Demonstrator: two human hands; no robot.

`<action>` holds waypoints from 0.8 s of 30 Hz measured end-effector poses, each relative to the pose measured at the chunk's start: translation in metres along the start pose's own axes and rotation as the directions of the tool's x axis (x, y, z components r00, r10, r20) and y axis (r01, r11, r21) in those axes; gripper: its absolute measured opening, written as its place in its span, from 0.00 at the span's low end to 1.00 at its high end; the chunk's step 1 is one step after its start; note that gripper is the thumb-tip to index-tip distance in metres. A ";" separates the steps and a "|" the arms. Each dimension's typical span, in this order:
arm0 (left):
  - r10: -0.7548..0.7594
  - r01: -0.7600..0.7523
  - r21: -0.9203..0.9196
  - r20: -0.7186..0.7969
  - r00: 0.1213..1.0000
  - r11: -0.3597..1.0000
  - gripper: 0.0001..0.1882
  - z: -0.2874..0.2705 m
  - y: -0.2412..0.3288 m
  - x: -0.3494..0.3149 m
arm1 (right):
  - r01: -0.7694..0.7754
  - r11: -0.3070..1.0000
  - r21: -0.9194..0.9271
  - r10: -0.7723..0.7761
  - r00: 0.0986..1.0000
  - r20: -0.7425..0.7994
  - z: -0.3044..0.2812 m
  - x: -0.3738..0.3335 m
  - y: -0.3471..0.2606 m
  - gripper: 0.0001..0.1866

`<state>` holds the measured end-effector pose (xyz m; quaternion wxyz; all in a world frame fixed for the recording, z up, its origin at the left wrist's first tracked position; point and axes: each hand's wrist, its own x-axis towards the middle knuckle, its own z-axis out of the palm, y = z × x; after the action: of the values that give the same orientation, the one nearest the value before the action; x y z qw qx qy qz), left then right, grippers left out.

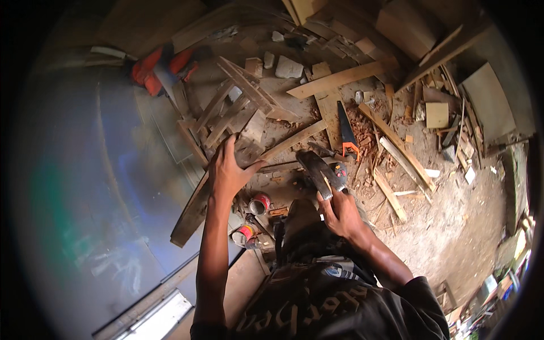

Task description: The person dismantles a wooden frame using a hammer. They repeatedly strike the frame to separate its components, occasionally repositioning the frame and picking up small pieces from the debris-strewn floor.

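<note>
My left hand [226, 173] is spread, thumb and index finger wide apart, over a weathered wooden plank [190, 218] that slants up from the lower left. The hand appears to touch the wood, but its other fingers are hidden. Just past it stands a rough wooden frame [255, 93] of joined pieces. In front of my body, my right hand [343, 215] is closed on a dark, elongated tool [313, 170] pointing up and left. Its exact kind is unclear. A handsaw [345, 127] with an orange and black handle lies beyond it on a board.
A large blue-grey sheet [113, 187] fills the left side. Two red open cans [259, 204] stand near my legs. Loose wooden strips [396, 147], shavings and offcuts cover the ground at right. Stone blocks [289, 68] and a red-orange item [148, 71] lie farther off.
</note>
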<state>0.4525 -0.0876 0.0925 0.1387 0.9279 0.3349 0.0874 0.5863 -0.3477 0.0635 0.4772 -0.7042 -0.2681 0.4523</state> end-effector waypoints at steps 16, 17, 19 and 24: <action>-0.040 0.041 0.002 -0.177 0.983 0.999 0.35 0.007 -0.003 -0.002 | 0.725 0.610 -0.322 -0.669 0.688 0.282 0.017 0.034 -0.122 0.15; 0.002 -0.006 -0.020 -0.171 0.985 1.000 0.33 0.006 -0.006 -0.002 | 0.749 0.557 -0.359 -0.685 0.658 0.313 0.019 0.037 -0.120 0.14; -0.032 0.034 0.017 -0.102 0.994 0.999 0.33 0.010 -0.005 0.001 | 0.737 0.519 -0.432 -0.679 0.663 0.316 0.019 0.047 -0.093 0.15; -0.075 0.075 0.048 -0.001 0.997 0.996 0.34 0.012 -0.004 0.006 | 0.411 0.708 -0.575 -0.401 0.903 0.152 0.018 0.044 -0.075 0.20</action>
<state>0.4582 -0.0832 0.0805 0.1199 0.9178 0.3713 0.0736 0.5937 -0.2743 0.1129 0.3179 -0.7376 -0.5476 0.2346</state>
